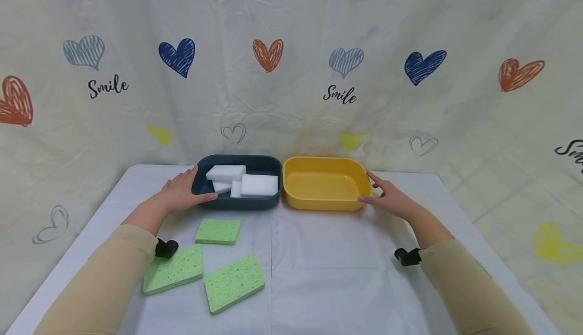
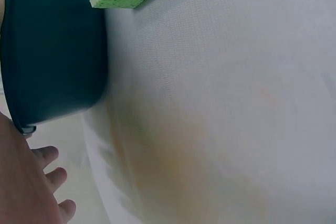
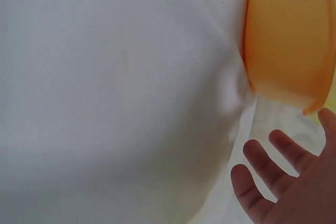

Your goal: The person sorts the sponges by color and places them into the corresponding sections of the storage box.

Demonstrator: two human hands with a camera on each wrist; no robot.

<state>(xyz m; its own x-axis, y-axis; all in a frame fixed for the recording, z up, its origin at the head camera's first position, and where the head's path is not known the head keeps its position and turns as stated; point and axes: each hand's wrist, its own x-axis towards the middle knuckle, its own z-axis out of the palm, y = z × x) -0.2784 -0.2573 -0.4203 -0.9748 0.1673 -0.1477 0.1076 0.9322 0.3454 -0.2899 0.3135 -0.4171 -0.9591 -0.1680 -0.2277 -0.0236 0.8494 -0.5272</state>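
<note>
Left hand and right hand spread at opposite ends

A dark teal, round-cornered tray of white rectangular blocks sits far on the white-covered tabletop, right of the left grip, whose thumb crosses its near rim, fingers extended along its left end. Beside it, a yellow, round-cornered tray meets the right grip's thumb and index finger, the others loosely straight. Both forearms reach far and inward. Green speckled sponges lie near left.
</note>
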